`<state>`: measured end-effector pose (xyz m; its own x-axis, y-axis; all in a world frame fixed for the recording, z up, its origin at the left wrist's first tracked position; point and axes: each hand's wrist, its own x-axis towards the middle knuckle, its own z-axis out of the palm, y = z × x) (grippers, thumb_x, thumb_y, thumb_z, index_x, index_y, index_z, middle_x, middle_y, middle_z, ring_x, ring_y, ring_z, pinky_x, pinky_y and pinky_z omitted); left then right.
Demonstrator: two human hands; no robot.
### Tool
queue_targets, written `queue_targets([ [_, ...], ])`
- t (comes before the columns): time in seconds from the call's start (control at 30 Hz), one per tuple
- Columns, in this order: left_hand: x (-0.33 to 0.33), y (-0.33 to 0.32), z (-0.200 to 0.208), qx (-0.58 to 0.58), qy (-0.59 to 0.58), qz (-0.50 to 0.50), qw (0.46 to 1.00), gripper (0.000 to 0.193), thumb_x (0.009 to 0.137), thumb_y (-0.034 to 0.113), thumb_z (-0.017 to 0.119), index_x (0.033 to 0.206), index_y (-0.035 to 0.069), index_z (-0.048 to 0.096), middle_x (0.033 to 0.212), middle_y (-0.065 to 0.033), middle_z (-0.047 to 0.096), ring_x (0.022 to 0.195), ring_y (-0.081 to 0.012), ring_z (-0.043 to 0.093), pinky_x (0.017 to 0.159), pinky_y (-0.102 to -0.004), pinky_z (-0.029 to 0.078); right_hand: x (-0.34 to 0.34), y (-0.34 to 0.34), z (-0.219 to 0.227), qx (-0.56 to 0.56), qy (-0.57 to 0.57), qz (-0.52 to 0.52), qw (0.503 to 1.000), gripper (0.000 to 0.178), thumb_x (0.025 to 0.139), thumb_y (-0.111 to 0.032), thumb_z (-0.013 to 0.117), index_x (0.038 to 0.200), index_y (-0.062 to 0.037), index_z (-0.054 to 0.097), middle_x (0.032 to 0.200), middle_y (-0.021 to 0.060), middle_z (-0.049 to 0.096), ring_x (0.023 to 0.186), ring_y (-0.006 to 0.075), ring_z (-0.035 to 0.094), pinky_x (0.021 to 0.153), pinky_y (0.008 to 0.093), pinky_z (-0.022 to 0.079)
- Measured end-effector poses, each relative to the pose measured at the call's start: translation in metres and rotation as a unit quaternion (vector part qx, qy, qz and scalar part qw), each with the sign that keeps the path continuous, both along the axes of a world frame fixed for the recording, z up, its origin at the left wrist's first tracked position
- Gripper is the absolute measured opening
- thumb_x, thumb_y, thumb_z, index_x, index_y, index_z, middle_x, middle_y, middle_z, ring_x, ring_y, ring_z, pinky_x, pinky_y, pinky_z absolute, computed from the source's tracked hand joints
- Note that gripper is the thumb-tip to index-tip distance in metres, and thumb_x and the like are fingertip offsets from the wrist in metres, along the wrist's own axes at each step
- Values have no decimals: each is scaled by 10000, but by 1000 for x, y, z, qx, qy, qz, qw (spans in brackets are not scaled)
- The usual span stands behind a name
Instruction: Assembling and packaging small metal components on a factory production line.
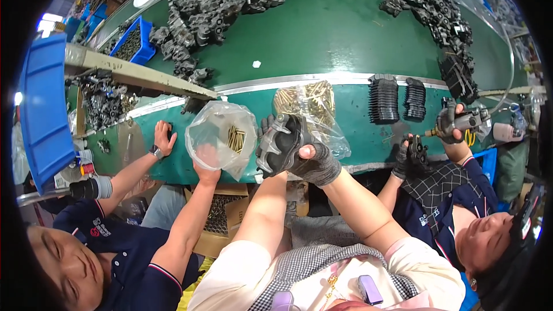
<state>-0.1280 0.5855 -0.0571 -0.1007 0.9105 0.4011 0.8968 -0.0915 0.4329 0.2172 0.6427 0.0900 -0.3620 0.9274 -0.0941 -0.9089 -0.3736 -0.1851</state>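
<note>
Checked cloth [271, 273] sits closest. Past it, over the green table [354, 103], a dark metal part [283, 143] points mostly up and down the picture. The right hand [317, 164] curls against it; I cannot tell how the left hand [265, 131] bends. Clear bags [199, 126] hold gold screws [236, 138].

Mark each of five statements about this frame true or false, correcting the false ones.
1. The wearer's right hand has a dark glove with the thumb tip bare. True.
2. The open plastic bag holding gold-coloured screws is left of the wearer's hands. True.
3. The black stacks lie left of that bag. False: the black stacks lie to its right.
4. The co-worker on the right has both hands empty. False: one holds a metal tool.
5. The upper-left blue bin contains small parts. True.
</note>
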Motion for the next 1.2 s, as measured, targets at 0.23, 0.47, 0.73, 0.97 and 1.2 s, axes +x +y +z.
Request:
queue_targets([
  [0.23,6,87,-21,10,-74,-168,983,514,751,223,571,1185,-26,453,1231,-209,433,1132,-363,417,985,-403,304,0,-8,-1,-8,96,23,995,489,714,-155,664,1152,-29,486,1052,95,599,969,231,584,866,371,456],
  [0.47,-153,241,3,-72,153,-398,902,308,774,248,511,868,-26,406,894,-206,376,852,-371,381,779,-420,321,-4,-36,-41,-125,31,7,992,454,722,-190,673,1116,-15,532,970,122,647,858,228,638,791,382,500],
  [0.73,-126,240,-10,-87,139,-399,902,278,744,211,510,834,-21,386,832,-173,356,796,-346,372,747,-422,317,-4,-49,-75,-165,16,-64,984,377,733,-191,662,1053,-18,565,943,116,648,844,226,635,790,370,497],
  [0.97,-123,240,-7,-84,143,-402,901,271,745,207,506,823,-17,375,815,-167,345,780,-339,367,733,-418,314,-14,-54,-89,-209,4,-80,975,304,744,-191,651,990,-21,598,917,110,649,830,225,631,788,358,495],
  [1.2,-61,217,54,-217,172,-351,895,400,775,292,496,1020,-20,450,996,-197,451,939,-356,425,846,-426,328,14,-51,-35,-94,36,-2,995,543,757,-309,643,1223,-88,474,1107,118,582,957,235,590,829,425,469],
])
